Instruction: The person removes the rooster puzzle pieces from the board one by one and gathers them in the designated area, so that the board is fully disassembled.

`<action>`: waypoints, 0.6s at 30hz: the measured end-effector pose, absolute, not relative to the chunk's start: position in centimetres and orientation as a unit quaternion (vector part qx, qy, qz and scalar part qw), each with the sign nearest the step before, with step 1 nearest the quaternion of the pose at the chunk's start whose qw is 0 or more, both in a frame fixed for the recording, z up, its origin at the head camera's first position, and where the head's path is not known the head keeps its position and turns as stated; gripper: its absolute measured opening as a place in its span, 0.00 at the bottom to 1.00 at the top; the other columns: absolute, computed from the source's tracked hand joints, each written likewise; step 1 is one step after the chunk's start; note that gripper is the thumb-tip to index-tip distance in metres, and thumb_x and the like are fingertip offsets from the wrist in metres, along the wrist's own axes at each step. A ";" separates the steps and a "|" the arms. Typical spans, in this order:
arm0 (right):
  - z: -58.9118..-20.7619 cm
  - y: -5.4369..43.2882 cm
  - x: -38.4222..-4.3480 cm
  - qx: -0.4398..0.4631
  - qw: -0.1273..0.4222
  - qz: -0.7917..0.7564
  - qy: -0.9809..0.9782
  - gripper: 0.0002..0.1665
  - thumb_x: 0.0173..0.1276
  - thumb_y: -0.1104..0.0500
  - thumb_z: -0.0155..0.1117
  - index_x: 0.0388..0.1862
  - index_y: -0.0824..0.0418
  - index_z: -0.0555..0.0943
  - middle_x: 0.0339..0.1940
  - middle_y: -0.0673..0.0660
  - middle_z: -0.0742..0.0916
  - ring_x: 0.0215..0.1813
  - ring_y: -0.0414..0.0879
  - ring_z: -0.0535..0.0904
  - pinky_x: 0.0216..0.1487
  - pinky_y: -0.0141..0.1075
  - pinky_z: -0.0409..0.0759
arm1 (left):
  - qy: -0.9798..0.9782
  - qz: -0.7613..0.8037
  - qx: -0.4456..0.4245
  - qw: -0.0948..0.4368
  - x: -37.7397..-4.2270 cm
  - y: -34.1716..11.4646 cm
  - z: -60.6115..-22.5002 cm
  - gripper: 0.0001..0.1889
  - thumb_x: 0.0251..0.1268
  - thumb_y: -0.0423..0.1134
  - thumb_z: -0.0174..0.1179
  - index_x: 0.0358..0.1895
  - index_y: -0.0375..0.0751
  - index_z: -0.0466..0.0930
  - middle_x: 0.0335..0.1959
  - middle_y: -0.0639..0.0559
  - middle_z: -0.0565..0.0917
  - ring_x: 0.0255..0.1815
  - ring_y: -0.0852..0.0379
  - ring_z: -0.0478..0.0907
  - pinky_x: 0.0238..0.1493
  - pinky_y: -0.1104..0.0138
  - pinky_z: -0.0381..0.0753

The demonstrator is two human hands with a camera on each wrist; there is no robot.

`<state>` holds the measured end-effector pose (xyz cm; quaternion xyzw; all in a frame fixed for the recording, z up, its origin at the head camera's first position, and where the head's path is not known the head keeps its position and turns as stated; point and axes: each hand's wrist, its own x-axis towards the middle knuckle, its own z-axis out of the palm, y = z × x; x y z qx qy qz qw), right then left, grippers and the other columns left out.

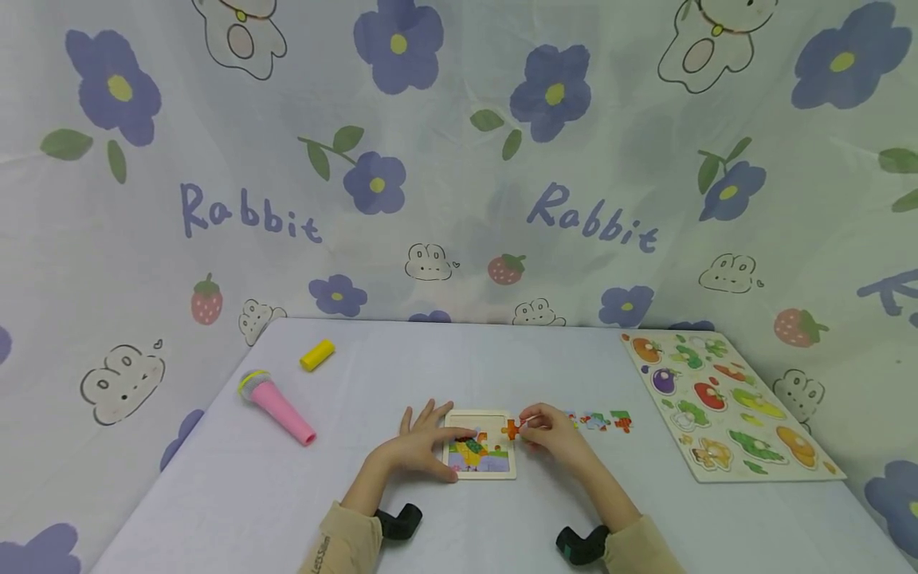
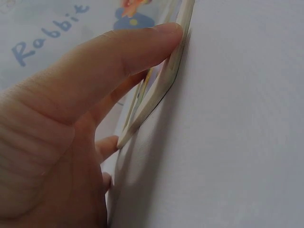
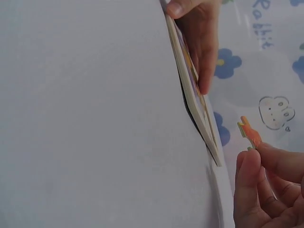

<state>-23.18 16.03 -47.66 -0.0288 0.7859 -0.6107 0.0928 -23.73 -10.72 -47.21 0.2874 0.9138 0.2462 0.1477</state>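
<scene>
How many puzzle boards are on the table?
2: the small framed board, touched by the left hand, and the large vegetable board farther right.

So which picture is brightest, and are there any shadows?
Head view: brightest; left wrist view: dimmer, a soft shadow on the white table beside the puzzle board; right wrist view: dim too, backdrop lettering looking faded.

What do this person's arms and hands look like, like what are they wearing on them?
The left hand and right hand wear no gloves. The left sleeve and right sleeve are tan; dark lettering runs along the left one. A black, bent left camera and similar right camera sit near the cuffs.
</scene>
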 end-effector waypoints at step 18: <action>-46.3 20.8 -22.7 0.041 0.061 -0.620 0.781 0.21 0.57 0.71 0.63 0.50 0.73 0.73 0.38 0.60 0.80 0.35 0.44 0.80 0.39 0.36 0.82 | 0.912 0.247 0.292 0.146 -23.8 -10.8 -47.5 0.36 0.44 0.55 0.69 0.62 0.64 0.69 0.73 0.42 0.49 0.72 0.34 0.33 0.61 0.34 0.27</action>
